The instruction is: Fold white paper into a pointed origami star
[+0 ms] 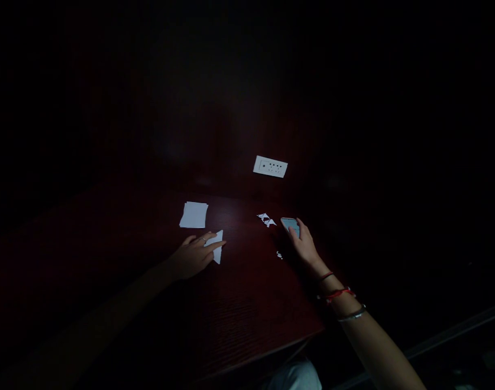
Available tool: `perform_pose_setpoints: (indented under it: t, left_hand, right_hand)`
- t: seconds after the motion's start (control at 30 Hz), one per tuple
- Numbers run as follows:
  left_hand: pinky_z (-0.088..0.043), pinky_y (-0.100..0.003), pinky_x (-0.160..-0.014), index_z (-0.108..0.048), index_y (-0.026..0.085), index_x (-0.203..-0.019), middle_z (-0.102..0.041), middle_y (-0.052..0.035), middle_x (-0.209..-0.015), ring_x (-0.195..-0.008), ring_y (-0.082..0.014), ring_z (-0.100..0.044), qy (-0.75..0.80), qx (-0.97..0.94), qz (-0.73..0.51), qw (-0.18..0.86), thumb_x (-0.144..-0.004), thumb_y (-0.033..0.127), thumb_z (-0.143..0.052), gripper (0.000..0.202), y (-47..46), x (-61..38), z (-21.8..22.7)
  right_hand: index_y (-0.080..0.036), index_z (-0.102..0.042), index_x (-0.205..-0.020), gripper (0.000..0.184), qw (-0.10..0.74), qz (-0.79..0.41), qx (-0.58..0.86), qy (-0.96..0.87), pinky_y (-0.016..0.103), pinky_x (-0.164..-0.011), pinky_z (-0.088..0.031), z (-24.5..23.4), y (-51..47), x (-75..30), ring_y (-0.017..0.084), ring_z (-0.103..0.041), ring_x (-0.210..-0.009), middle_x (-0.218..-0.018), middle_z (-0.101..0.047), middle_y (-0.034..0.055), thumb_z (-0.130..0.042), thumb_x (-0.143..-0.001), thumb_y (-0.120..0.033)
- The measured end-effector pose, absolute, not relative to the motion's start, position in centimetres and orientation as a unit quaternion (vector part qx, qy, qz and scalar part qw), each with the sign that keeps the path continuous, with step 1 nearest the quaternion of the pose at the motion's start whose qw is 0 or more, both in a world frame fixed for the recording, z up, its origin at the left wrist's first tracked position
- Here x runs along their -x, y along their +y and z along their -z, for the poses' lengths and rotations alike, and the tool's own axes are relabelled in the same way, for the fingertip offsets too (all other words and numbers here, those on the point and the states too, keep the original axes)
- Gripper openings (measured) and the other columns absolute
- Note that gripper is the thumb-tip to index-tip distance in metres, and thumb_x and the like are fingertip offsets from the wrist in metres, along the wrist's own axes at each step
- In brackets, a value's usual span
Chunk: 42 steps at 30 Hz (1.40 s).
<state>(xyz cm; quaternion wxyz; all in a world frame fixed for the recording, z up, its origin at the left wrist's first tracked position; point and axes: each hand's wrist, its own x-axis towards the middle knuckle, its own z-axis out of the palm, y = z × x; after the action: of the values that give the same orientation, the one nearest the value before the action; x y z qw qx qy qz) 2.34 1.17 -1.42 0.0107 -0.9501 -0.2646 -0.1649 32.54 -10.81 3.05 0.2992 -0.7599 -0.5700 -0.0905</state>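
My left hand (196, 254) lies with spread fingers over a white piece of paper folded to a triangle (218, 252), pressing it on the dark red table. A ring shows on one of its fingers. My right hand (303, 241) grips a smartphone (290, 223) with a lit screen at the table's right side, the thumb over the screen. Just left of the phone are small folded white paper shapes (267, 219). Tiny white paper bits (279, 254) lie nearer to me. A stack of white paper sheets (194, 215) rests beyond my left hand.
A white wall socket plate (271, 166) is set in the dark panel behind the table (247, 303). The table's front edge runs above my knee (296, 376). Everything around is very dark, so the surroundings are hard to make out.
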Motion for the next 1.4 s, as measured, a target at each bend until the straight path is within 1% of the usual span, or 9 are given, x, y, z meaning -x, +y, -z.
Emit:
perform_pose_setpoints:
  t: [0.13,0.27,0.43,0.57,0.77,0.97,1.17,1.27,1.4]
  left_hand:
    - [-0.021,-0.048,-0.090,-0.028,0.033,-0.124,-0.034,-0.0014,-0.129,-0.117,-0.0241,-0.029,-0.264,0.951,0.162,-0.011,-0.083,0.027,-0.027,0.042,1.5,-3.4,1.3]
    - [-0.019,-0.047,-0.092,-0.028,0.032,-0.125,-0.033,0.0004,-0.130,-0.118,-0.0231,-0.028,-0.277,0.947,0.160,-0.012,-0.083,0.031,-0.027,0.042,1.8,-3.8,1.5]
    - [-0.019,-0.045,-0.093,-0.031,0.032,-0.123,-0.032,0.0012,-0.130,-0.119,-0.0218,-0.027,-0.283,0.947,0.152,-0.008,-0.084,0.034,-0.026,0.040,2.0,-3.6,1.8]
    - [-0.017,-0.045,-0.093,-0.033,0.031,-0.123,-0.032,0.0006,-0.130,-0.120,-0.0222,-0.025,-0.283,0.948,0.147,-0.014,-0.084,0.035,-0.026,0.040,1.9,-3.7,1.6]
    - [-0.009,-0.055,-0.091,-0.033,0.036,-0.121,-0.035,0.0024,-0.128,-0.120,-0.0259,-0.024,-0.273,0.950,0.153,-0.023,-0.084,0.039,-0.027,0.037,1.1,-5.3,1.8]
    - [-0.011,-0.053,-0.092,-0.034,0.034,-0.121,-0.033,0.0008,-0.130,-0.120,-0.0280,-0.022,-0.288,0.935,0.205,-0.011,-0.082,0.043,-0.031,0.040,0.4,-6.2,2.2]
    - [-0.018,-0.045,-0.094,-0.032,0.029,-0.123,-0.034,-0.0012,-0.128,-0.120,-0.0240,-0.023,-0.287,0.932,0.222,0.015,-0.084,0.039,-0.030,0.041,0.6,-3.9,1.3]
    - [-0.022,-0.040,-0.094,-0.038,0.025,-0.119,-0.038,-0.0032,-0.124,-0.117,-0.0224,-0.028,-0.311,0.918,0.246,0.009,-0.083,0.039,-0.029,0.039,1.9,-2.0,1.1]
    - [-0.032,-0.035,-0.088,-0.045,0.020,-0.112,-0.048,-0.0052,-0.114,-0.105,-0.0196,-0.043,-0.356,0.897,0.260,-0.033,-0.084,0.036,-0.026,0.037,3.0,-0.5,1.3]
  right_hand:
    - [-0.017,-0.027,-0.126,0.048,0.304,0.092,0.727,-0.609,0.037,-0.093,-0.029,-4.1,-12.1,-31.4,0.020,-0.038,-0.112,-0.123,-0.040,0.0101,-0.022,-0.084,-0.041]
    - [-0.019,-0.024,-0.129,0.063,0.165,0.130,0.648,-0.732,0.043,-0.100,-0.012,-2.9,-12.6,-29.8,0.024,-0.013,-0.124,-0.133,-0.026,0.0076,-0.042,-0.076,-0.046]
    - [-0.018,-0.022,-0.129,0.059,0.093,0.171,0.700,-0.687,0.048,-0.099,-0.003,-1.4,-11.6,-31.3,0.025,-0.007,-0.125,-0.135,-0.022,0.0096,-0.039,-0.079,-0.041]
    - [-0.016,-0.020,-0.130,0.062,0.098,0.170,0.721,-0.664,0.048,-0.099,-0.003,-1.8,-11.3,-33.2,0.025,-0.011,-0.124,-0.133,-0.025,0.0110,-0.039,-0.078,-0.045]
    - [-0.015,-0.019,-0.129,0.056,0.216,0.164,0.746,-0.608,0.044,-0.099,-0.012,-3.4,-12.0,-34.1,0.022,-0.017,-0.123,-0.130,-0.030,0.0103,-0.023,-0.083,-0.046]
    - [-0.017,-0.022,-0.129,0.067,0.134,0.154,0.669,-0.715,0.045,-0.100,-0.008,-2.0,-11.9,-31.9,0.024,-0.012,-0.124,-0.131,-0.028,0.0103,-0.040,-0.075,-0.053]
    - [-0.011,-0.025,-0.127,0.062,0.151,0.135,0.720,-0.664,0.052,-0.097,0.001,-2.1,-10.5,-32.1,0.030,-0.012,-0.123,-0.129,-0.028,0.0160,-0.046,-0.075,-0.037]
    - [-0.011,-0.028,-0.125,0.052,0.161,0.109,0.699,-0.688,0.051,-0.098,-0.004,-3.0,-9.7,-30.4,0.028,-0.016,-0.122,-0.128,-0.029,0.0161,-0.040,-0.079,-0.033]
    - [-0.017,-0.035,-0.122,0.048,0.147,0.032,0.620,-0.770,0.034,-0.097,-0.023,-3.5,-6.9,-25.2,0.019,-0.032,-0.115,-0.124,-0.037,0.0094,-0.040,-0.080,-0.039]
